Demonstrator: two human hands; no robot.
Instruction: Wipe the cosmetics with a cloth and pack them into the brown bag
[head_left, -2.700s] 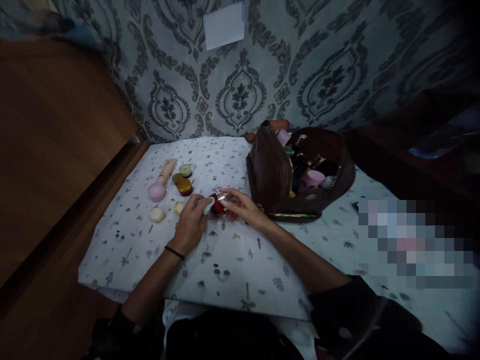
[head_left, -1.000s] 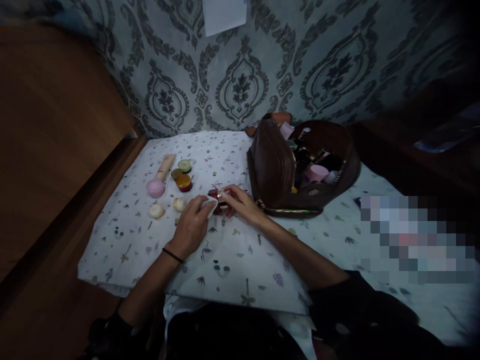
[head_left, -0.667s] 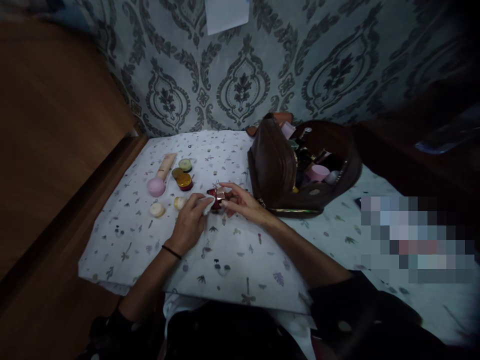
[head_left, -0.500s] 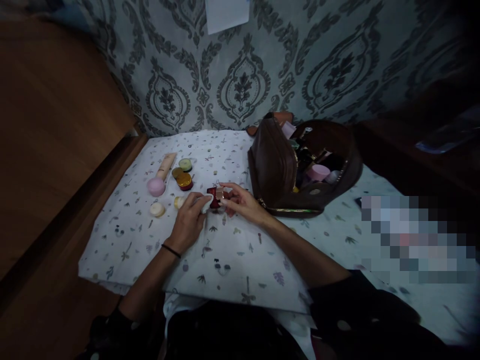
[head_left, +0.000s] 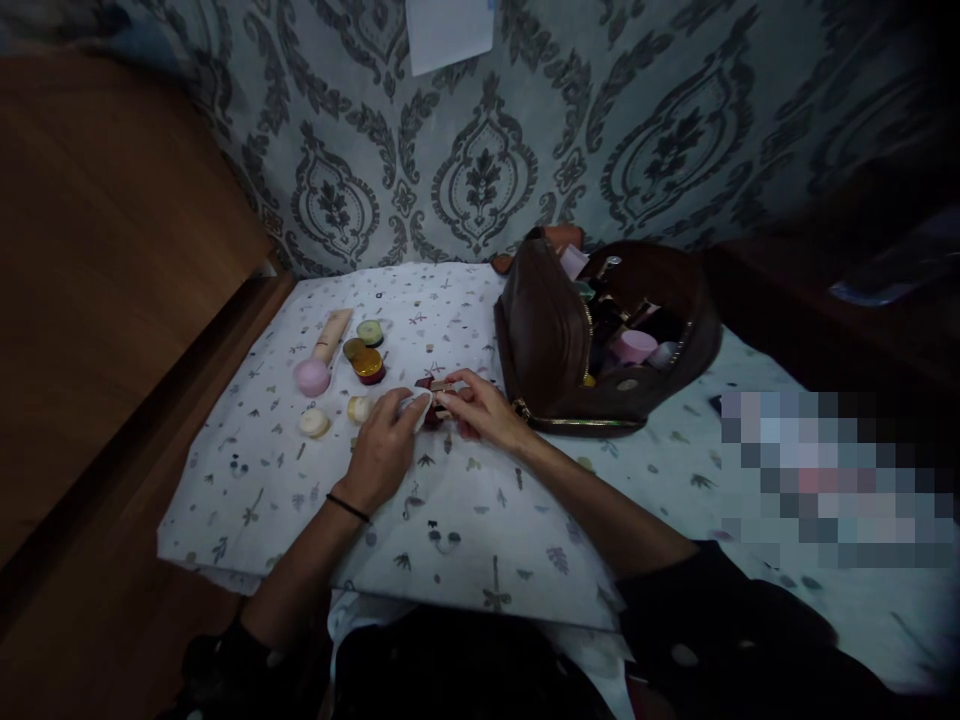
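Low over the patterned white cloth, my right hand (head_left: 484,410) grips a small dark red bottle (head_left: 430,412) by its shiny rose-gold cap (head_left: 441,387). My left hand (head_left: 384,445), fingers bent, presses a white wipe (head_left: 422,408) against the bottle's left side. Whether the wipe is paper or cotton I cannot tell. Just left of my left hand lies a small white jar with a gold band (head_left: 358,409). Another small cream-coloured jar (head_left: 314,423) stands farther left. My fingers hide part of the bottle.
Behind my hands are an amber jar (head_left: 368,365), a green-lidded jar (head_left: 370,333), a pink round container (head_left: 312,377) and a beige tube (head_left: 332,335). An unzipped brown bag (head_left: 555,330) full of cosmetics stands to the right. A wooden panel (head_left: 112,260) borders the left.
The wipe and my left hand have shifted slightly to the right along the bottle, uncovering more of the gold-banded jar. The bottle has turned a little in my right hand.
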